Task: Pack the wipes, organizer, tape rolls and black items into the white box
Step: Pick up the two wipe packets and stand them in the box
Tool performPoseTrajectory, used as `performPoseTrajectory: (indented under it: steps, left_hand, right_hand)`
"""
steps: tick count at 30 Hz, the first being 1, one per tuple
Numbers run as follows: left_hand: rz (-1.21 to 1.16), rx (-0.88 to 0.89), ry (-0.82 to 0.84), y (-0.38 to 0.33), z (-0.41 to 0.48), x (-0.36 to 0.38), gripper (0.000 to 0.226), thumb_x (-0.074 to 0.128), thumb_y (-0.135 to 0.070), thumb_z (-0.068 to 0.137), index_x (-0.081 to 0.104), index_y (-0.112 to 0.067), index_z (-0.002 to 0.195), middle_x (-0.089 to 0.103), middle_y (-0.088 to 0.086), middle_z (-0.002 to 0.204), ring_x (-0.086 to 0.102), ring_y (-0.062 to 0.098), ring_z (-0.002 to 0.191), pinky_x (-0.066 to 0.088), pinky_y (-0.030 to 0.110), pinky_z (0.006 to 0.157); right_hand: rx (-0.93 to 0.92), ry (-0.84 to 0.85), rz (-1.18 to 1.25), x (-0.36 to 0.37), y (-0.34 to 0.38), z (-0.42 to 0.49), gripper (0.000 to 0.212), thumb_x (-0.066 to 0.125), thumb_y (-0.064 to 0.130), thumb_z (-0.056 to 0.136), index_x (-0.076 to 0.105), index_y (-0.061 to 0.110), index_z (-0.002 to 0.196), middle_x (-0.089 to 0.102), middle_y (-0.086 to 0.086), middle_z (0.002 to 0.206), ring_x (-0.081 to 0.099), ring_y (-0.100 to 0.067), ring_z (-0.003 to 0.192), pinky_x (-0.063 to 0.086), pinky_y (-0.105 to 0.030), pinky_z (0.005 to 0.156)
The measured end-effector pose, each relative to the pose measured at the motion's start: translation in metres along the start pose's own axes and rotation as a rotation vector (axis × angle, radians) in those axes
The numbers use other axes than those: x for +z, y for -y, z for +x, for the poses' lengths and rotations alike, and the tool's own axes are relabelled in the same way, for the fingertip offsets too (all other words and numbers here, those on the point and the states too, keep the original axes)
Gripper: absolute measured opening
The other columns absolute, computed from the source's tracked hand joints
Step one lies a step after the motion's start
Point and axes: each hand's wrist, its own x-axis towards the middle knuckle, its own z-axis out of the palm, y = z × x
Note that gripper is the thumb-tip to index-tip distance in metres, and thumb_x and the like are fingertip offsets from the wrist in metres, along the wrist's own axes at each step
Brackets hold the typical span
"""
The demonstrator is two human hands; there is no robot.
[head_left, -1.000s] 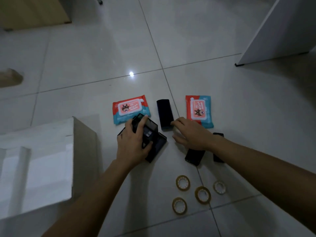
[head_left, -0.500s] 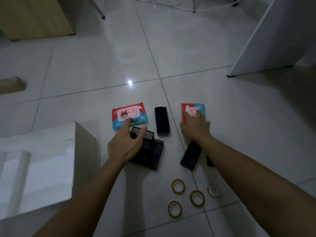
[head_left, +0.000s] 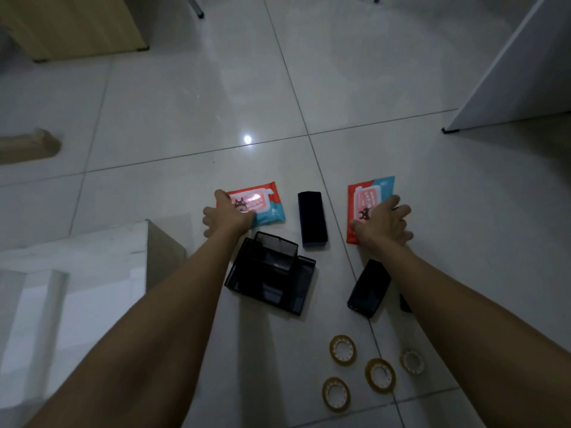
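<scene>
Two red-and-blue wipes packs lie on the tiled floor. My left hand [head_left: 227, 216] grips the near-left corner of the left wipes pack [head_left: 265, 205]. My right hand [head_left: 384, 225] spans the near half of the right wipes pack [head_left: 367, 194], thumb at its left edge. Both packs still rest on the floor. Between them lies a black oblong case [head_left: 312, 220]. The black mesh organizer [head_left: 268, 274] stands below my left hand. A flat black item [head_left: 369, 287] lies beside my right forearm, which partly hides another black item [head_left: 405, 302]. Several tape rolls [head_left: 342, 349] lie nearest me. The open white box [head_left: 92, 251] is at the left.
A wooden cabinet [head_left: 77, 23] stands at the far left and a white panel [head_left: 525, 63] at the far right. A piece of cardboard [head_left: 27, 146] lies at the left edge. A metal leg [head_left: 197, 10] touches the floor at the top.
My left hand has left the organizer and moved forward onto the left wipes pack. My right hand has moved from near the black case onto the right wipes pack.
</scene>
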Motion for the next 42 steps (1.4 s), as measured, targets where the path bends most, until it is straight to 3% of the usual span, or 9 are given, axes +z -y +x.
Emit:
performPoseTrajectory:
  steps: [4,9,13,16,20,27,33,36,42]
  left_hand:
    - [-0.277,-0.035,-0.011,-0.007,-0.002,-0.002,0.082,0.081,-0.008,0.069,0.027,-0.016,0.13,0.048,0.017,0.124,0.055,0.032,0.106,0.053,0.041,0.088]
    - [-0.495,-0.11,0.09,-0.008,-0.002,-0.014,0.066,0.084,-0.002,0.068,0.045,-0.006,0.122,0.059,0.009,0.113,0.061,0.024,0.094,0.057,0.034,0.074]
    - [-0.587,-0.008,0.087,-0.015,-0.012,-0.031,0.063,0.072,0.008,0.078,0.04,-0.012,0.127,0.054,0.006,0.108,0.057,0.023,0.097,0.055,0.038,0.085]
    - [-0.569,0.091,0.137,-0.02,-0.017,-0.053,0.055,0.072,0.003,0.08,0.046,-0.01,0.126,0.06,0.01,0.113,0.062,0.025,0.098,0.057,0.04,0.083]
    - [-0.525,0.187,0.25,-0.031,-0.03,-0.089,0.029,0.066,-0.016,0.091,0.057,-0.017,0.119,0.067,0.008,0.112,0.069,0.028,0.093,0.06,0.045,0.067]
    - [-0.46,0.352,0.504,-0.041,-0.064,-0.149,0.03,0.049,-0.032,0.099,0.056,-0.018,0.125,0.071,0.012,0.105,0.071,0.031,0.086,0.06,0.038,0.059]
    - [-0.463,0.327,0.552,-0.036,-0.085,-0.243,0.042,0.048,-0.042,0.096,0.052,-0.016,0.13,0.068,0.01,0.104,0.07,0.025,0.088,0.061,0.035,0.063]
    - [-0.484,0.226,0.491,-0.024,-0.092,-0.295,0.039,0.04,-0.041,0.098,0.055,-0.014,0.123,0.069,0.008,0.096,0.069,0.025,0.086,0.059,0.036,0.065]
    - [-0.39,0.286,0.291,0.03,-0.1,-0.35,0.065,0.04,-0.064,0.091,0.059,-0.009,0.121,0.068,0.013,0.092,0.069,0.026,0.08,0.059,0.04,0.068]
  right_hand:
    - [-0.047,-0.025,0.069,0.0,0.004,-0.002,0.087,0.081,0.03,0.076,0.025,0.01,0.14,0.041,-0.019,0.131,0.055,-0.039,0.112,0.041,-0.048,0.096]
    - [-0.11,-0.14,0.142,-0.006,0.009,-0.009,0.066,0.07,0.021,0.082,0.029,0.013,0.134,0.059,-0.017,0.12,0.058,-0.037,0.106,0.038,-0.045,0.092]
    - [-0.247,-0.247,0.266,-0.022,0.022,-0.02,0.052,0.065,0.02,0.084,0.035,0.018,0.127,0.062,-0.011,0.119,0.06,-0.033,0.104,0.036,-0.043,0.092]
    - [-0.357,-0.082,0.463,-0.035,0.036,-0.026,0.043,0.065,0.022,0.086,0.041,0.024,0.122,0.065,-0.004,0.111,0.067,-0.027,0.093,0.052,-0.043,0.087]
    - [-0.533,0.293,0.735,-0.063,0.065,-0.049,0.038,0.07,0.018,0.089,0.05,0.015,0.121,0.066,-0.004,0.11,0.07,-0.011,0.081,0.059,-0.022,0.061]
    - [-0.757,0.441,0.79,-0.084,0.115,-0.095,0.027,0.071,0.02,0.088,0.063,0.015,0.114,0.066,-0.006,0.102,0.07,-0.014,0.08,0.059,-0.027,0.065]
    - [-0.899,0.561,0.755,-0.087,0.158,-0.131,0.031,0.072,0.04,0.085,0.063,0.025,0.11,0.065,-0.004,0.119,0.065,-0.023,0.107,0.057,-0.04,0.086]
    - [-0.987,0.742,0.761,-0.085,0.184,-0.165,0.028,0.069,0.027,0.09,0.055,0.015,0.112,0.066,-0.007,0.108,0.073,-0.018,0.088,0.06,-0.03,0.066]
    - [-1.135,0.848,0.617,-0.064,0.234,-0.229,0.035,0.065,0.026,0.092,0.046,0.013,0.118,0.066,0.004,0.093,0.074,-0.008,0.079,0.058,-0.022,0.06]
